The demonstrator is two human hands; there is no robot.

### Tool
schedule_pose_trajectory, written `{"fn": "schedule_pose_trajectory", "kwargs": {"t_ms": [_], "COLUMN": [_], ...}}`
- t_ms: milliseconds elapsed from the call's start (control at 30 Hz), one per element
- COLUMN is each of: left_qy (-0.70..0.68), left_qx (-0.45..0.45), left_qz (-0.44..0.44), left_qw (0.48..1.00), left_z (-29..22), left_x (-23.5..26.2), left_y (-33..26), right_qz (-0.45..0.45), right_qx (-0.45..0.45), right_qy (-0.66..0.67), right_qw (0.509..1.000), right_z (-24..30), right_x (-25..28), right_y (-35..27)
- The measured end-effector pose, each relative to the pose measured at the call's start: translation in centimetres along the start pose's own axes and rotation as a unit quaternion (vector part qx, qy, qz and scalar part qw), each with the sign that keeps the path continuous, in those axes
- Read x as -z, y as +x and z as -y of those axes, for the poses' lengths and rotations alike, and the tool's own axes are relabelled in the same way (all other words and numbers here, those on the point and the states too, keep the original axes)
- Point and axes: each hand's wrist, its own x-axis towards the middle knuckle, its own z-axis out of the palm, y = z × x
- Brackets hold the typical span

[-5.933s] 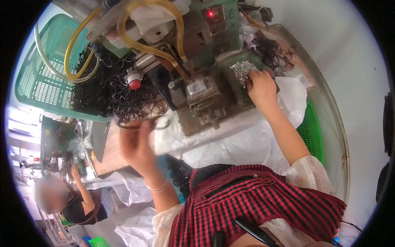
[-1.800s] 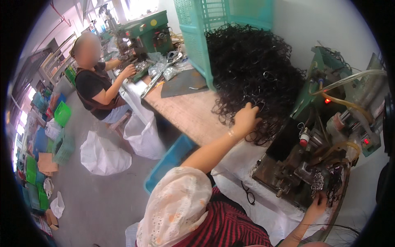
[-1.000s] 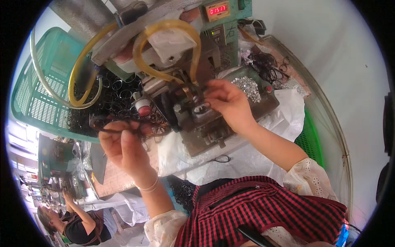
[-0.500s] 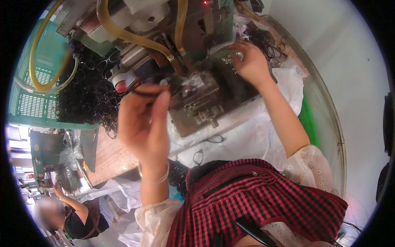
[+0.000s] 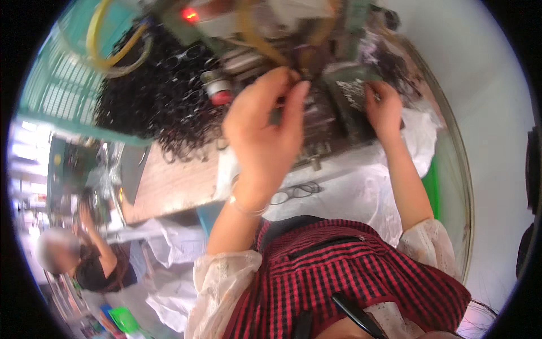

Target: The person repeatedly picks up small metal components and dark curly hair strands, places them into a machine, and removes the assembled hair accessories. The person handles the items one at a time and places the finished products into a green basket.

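My left hand is raised over the metal fixture of a bench machine, thumb and fingers pinched together. Whatever lies between those fingertips is hidden and blurred. Farther right, my right hand reaches into a dark tray holding a heap of small silver metal pieces. Its thumb and fingertips close at the edge of the heap, and a piece between them is too small to make out. Black eyeglass frames lie on the white sheet in front of the fixture.
A green basket at the left holds a big pile of black eyeglass frames. Beside the machine is a red-and-white cylindrical part. Yellow hoses hang above. Another person works at the far left.
The view has swung, shifting the machine rightward. My left hand, earlier with a dark eyeglass frame at its fingers, has moved right and up over the fixture. My right hand stays at the metal pieces.
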Motion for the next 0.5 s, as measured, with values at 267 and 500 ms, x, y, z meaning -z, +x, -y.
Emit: {"fn": "schedule_pose_trajectory", "kwargs": {"t_ms": [267,500], "left_qy": [-0.039,0.098], "left_qx": [-0.113,-0.140], "left_qz": [0.040,-0.061], "left_qw": [0.992,0.983], "left_z": [-9.6,-8.0], "left_x": [5.9,12.1], "left_y": [0.8,-0.4], "right_qz": [0.093,0.131], "right_qx": [-0.109,-0.110], "right_qy": [0.111,0.128], "right_qw": [0.983,0.977], "right_z": [1.3,5.0], "right_x": [2.5,0.9], "right_y": [0.5,0.6]}}
